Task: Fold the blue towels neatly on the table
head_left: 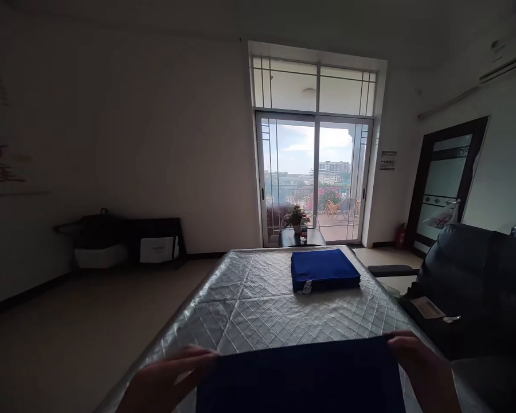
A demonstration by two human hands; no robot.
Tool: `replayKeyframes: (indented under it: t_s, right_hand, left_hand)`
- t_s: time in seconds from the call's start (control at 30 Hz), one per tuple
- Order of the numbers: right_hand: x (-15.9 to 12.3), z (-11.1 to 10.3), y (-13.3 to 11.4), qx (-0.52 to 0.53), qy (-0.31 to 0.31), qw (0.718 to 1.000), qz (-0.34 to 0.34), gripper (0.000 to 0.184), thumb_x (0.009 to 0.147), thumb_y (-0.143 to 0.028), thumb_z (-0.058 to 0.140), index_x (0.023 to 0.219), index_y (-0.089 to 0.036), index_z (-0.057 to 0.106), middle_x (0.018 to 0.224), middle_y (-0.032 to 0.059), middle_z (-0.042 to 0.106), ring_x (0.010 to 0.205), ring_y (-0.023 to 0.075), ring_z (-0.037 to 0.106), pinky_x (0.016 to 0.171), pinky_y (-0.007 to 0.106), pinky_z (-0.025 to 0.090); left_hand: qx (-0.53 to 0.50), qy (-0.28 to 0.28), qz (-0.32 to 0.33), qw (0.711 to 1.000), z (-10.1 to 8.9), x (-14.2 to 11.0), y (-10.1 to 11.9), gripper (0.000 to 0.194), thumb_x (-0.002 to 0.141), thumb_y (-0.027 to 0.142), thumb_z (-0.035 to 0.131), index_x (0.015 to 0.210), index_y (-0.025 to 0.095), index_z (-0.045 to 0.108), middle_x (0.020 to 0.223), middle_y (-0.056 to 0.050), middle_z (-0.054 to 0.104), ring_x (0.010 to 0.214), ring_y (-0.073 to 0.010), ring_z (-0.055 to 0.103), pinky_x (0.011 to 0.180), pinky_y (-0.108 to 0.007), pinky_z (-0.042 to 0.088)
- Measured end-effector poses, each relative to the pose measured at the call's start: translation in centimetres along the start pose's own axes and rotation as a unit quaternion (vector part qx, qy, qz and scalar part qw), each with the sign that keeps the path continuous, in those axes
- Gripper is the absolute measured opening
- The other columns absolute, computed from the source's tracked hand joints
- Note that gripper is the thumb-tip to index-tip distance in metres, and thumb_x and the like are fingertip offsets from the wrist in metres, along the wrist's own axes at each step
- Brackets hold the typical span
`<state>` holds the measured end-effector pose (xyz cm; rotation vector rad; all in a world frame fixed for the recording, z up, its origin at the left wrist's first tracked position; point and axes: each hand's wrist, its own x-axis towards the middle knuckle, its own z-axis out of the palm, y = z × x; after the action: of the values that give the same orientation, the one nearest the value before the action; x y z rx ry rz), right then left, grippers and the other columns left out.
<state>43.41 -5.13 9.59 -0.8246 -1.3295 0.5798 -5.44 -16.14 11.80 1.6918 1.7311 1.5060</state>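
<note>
A dark blue cloth (301, 376) lies spread flat at the near edge of a table with a silver quilted cover (245, 304). My left hand (167, 381) grips the cloth's far left corner. My right hand (421, 367) grips its far right corner. Farther back on the table sits a neat stack of folded blue cloths (324, 269) with a small white tag at its front edge.
A black sofa (468, 281) stands close along the table's right side. Behind the table are a small dark table with a potted plant (296, 218) and a glass sliding door (313, 178). A low dark bench (124, 238) with white bags stands by the left wall.
</note>
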Motion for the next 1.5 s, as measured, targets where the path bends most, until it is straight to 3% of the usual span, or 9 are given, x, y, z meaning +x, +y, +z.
replayKeyframes:
  t_s: [0.13, 0.3, 0.6, 0.8, 0.93, 1.1, 1.3, 1.4, 1.5]
  right_hand:
    - [4.9, 4.1, 2.5, -0.035, -0.076, 0.996, 0.044, 0.039, 0.074, -0.066, 0.071, 0.079, -0.028, 0.079, 0.093, 0.0056, 0.08, 0.084, 0.0253, 0.073, 0.075, 0.038, 0.062]
    - [9.3, 8.9, 9.5, -0.059, -0.154, 0.985, 0.04, 0.034, 0.078, -0.056, 0.066, 0.08, -0.024, 0.079, 0.088, 0.0067, 0.081, 0.086, 0.0272, 0.074, 0.085, 0.044, 0.059]
    - [12.9, 14.5, 17.5, -0.146, -0.158, 0.975, 0.055, 0.021, 0.073, -0.032, 0.057, 0.078, -0.025, 0.077, 0.086, 0.004, 0.081, 0.088, 0.025, 0.076, 0.086, 0.038, 0.057]
    - [13.3, 16.0, 19.6, -0.238, -0.163, 0.957, 0.043, 0.033, 0.081, -0.022, 0.047, 0.093, -0.019, 0.078, 0.101, 0.0105, 0.079, 0.099, 0.0239, 0.073, 0.094, 0.035, 0.053]
    - [12.3, 16.8, 19.6, -0.289, -0.151, 0.945, 0.015, 0.043, 0.087, -0.019, 0.04, 0.113, -0.019, 0.075, 0.127, 0.0116, 0.071, 0.126, 0.0249, 0.061, 0.113, 0.036, 0.041]
    - [10.3, 18.0, 19.4, -0.396, -0.248, 0.883, -0.051, 0.055, 0.095, -0.026, 0.032, 0.142, -0.017, 0.058, 0.156, 0.0075, 0.052, 0.147, 0.0221, 0.042, 0.124, 0.037, 0.026]
    - [8.5, 18.3, 19.7, -0.469, -0.311, 0.826, -0.01, 0.068, 0.099, -0.038, 0.023, 0.158, -0.006, 0.029, 0.168, 0.0114, 0.026, 0.157, 0.0224, 0.021, 0.128, 0.039, 0.016]
    - [8.4, 18.3, 19.4, -0.483, -0.306, 0.821, 0.007, 0.069, 0.099, -0.04, 0.021, 0.159, -0.005, 0.025, 0.169, 0.0123, 0.021, 0.157, 0.0224, 0.019, 0.128, 0.039, 0.015]
    - [8.5, 18.5, 19.2, -0.49, -0.291, 0.822, 0.023, 0.07, 0.1, -0.043, 0.021, 0.16, -0.006, 0.024, 0.17, 0.0117, 0.018, 0.157, 0.0224, 0.02, 0.128, 0.039, 0.014]
  left_hand:
    - [0.021, -0.007, -0.019, 1.0, 3.0, 6.0, 0.4, 0.045, 0.059, 0.069, 0.078, 0.086, 0.033, 0.084, 0.096, -0.003, 0.084, 0.102, -0.0358, 0.075, 0.091, -0.046, 0.063]
    - [-0.013, -0.068, -0.07, 0.995, 7.2, 12.4, -4.4, 0.053, 0.054, 0.062, 0.079, 0.086, 0.02, 0.084, 0.09, -0.009, 0.084, 0.095, -0.034, 0.076, 0.089, -0.043, 0.061]
    - [0.073, -0.051, -0.097, 0.991, 12.0, 18.0, -10.5, 0.035, 0.057, 0.038, 0.072, 0.082, 0.017, 0.083, 0.09, -0.008, 0.084, 0.097, -0.032, 0.076, 0.087, -0.038, 0.058]
    - [0.187, -0.047, -0.089, 0.977, 12.9, 18.9, -10.7, 0.033, 0.071, 0.021, 0.061, 0.097, 0.014, 0.081, 0.104, -0.011, 0.083, 0.102, -0.025, 0.076, 0.09, -0.03, 0.057]
    - [0.275, -0.033, -0.037, 0.96, 14.7, 18.6, -9.2, 0.04, 0.076, 0.01, 0.056, 0.108, 0.019, 0.078, 0.125, -0.007, 0.077, 0.126, -0.0236, 0.064, 0.114, -0.037, 0.044]
    - [0.307, -0.089, 0.091, 0.943, 22.6, 17.1, -5.4, 0.036, 0.091, 0.022, 0.052, 0.12, 0.026, 0.073, 0.137, -0.005, 0.07, 0.134, -0.0225, 0.058, 0.118, -0.041, 0.044]
    - [0.325, -0.141, 0.155, 0.922, 32.7, 14.2, -3.6, 0.053, 0.103, 0.044, 0.028, 0.145, 0.024, 0.054, 0.159, -0.009, 0.049, 0.151, -0.0259, 0.039, 0.125, -0.05, 0.032]
    - [0.376, -0.124, 0.128, 0.909, 32.5, 13.6, -4.8, 0.06, 0.103, 0.051, 0.023, 0.151, 0.023, 0.046, 0.162, -0.011, 0.044, 0.153, -0.0278, 0.034, 0.125, -0.052, 0.031]
    - [0.442, -0.093, 0.08, 0.888, 28.6, 13.6, -7.1, 0.064, 0.102, 0.056, 0.022, 0.153, 0.024, 0.043, 0.161, -0.012, 0.045, 0.152, -0.0304, 0.036, 0.123, -0.054, 0.034]
